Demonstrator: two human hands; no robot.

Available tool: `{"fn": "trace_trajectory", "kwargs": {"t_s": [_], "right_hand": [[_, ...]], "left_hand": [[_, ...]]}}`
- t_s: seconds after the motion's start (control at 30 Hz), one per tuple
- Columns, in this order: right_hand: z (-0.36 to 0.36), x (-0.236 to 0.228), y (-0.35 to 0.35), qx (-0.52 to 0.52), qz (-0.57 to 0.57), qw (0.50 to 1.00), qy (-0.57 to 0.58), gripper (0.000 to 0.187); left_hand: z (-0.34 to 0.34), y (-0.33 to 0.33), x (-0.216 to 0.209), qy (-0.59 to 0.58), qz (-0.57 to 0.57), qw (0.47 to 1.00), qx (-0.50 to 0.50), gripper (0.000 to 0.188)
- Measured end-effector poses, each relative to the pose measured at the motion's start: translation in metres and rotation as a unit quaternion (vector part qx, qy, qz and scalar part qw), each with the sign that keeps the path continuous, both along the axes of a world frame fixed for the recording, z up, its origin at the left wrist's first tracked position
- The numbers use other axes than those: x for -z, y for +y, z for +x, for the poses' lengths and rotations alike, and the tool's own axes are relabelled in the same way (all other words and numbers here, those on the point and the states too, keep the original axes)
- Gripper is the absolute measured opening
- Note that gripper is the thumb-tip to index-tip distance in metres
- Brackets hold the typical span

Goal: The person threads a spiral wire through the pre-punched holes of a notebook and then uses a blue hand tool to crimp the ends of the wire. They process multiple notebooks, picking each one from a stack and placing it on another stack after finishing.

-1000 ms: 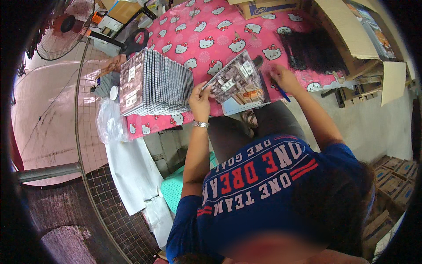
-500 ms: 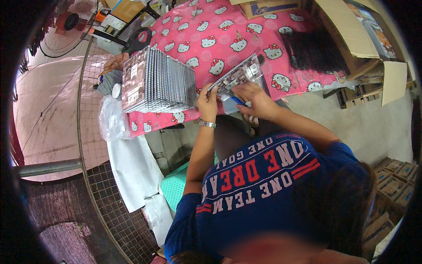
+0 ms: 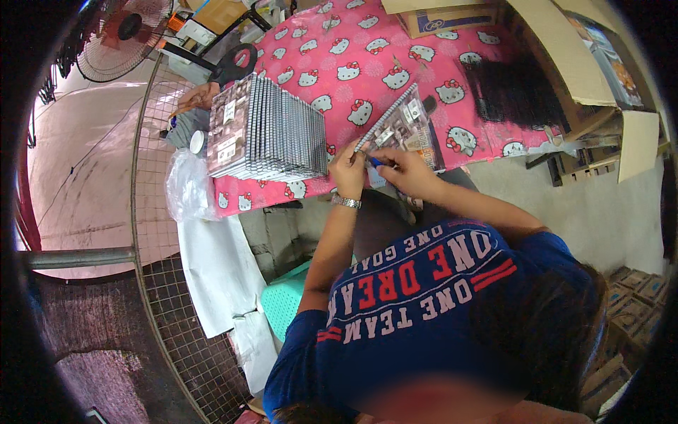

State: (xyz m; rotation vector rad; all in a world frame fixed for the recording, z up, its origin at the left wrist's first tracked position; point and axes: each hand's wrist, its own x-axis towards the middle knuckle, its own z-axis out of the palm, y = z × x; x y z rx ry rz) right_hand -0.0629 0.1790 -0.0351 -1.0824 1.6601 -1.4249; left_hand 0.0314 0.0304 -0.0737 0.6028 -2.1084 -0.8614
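A spiral-bound notebook (image 3: pixel 406 131) with a dark photo-print cover lies at a slant on the table's near edge. Closed around the near end of its wire spine is my left hand (image 3: pixel 347 171), with a metal watch on the wrist. My right hand (image 3: pixel 409 174) grips a small blue-handled tool (image 3: pixel 375 162), its kind unclear, with its tip beside the left fingers at the spine's end. The fingers hide most of the tool. To the left stands a thick stack of similar spiral notebooks (image 3: pixel 265 131), packed upright side by side.
A pink patterned cloth (image 3: pixel 311 53) with a black patch covers the table. Open cardboard boxes (image 3: pixel 452 21) stand at the far right. Left of the stack are a clear plastic bag (image 3: pixel 187 187), a tape roll (image 3: pixel 198 141) and a fan (image 3: pixel 127 32). A green stool (image 3: pixel 284 304) stands below.
My right hand has shifted from over the notebook's cover to the near end of its spine, bringing the blue-handled tool there. More of the cover now shows. The whole view has shifted slightly.
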Motion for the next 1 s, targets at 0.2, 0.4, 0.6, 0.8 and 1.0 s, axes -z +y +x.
{"fn": "trace_trajectory", "kwargs": {"t_s": [0.2, 0.4, 0.6, 0.8, 1.0], "right_hand": [[-0.011, 0.008, -0.003, 0.076, -0.110, 0.940, 0.314, 0.047], [-0.016, 0.009, 0.001, 0.041, -0.054, 0.968, 0.241, 0.040], [-0.018, 0.007, -0.005, -0.012, -0.001, 0.952, -0.305, 0.035], [-0.090, 0.056, 0.040, 0.192, 0.029, 0.966, 0.169, 0.040], [-0.134, 0.117, 0.084, 0.192, 0.144, 0.905, 0.350, 0.033]], "left_hand": [[-0.003, -0.005, -0.001, -0.001, 0.021, 0.999, 0.025, 0.028], [-0.002, 0.002, 0.000, 0.007, 0.027, 1.000, 0.002, 0.021], [0.000, -0.001, -0.034, 0.015, -0.127, 0.991, -0.029, 0.021], [0.039, -0.059, -0.156, 0.157, -0.038, 0.954, -0.251, 0.023], [0.118, -0.173, -0.189, 0.216, -0.009, 0.927, -0.307, 0.029]]}}
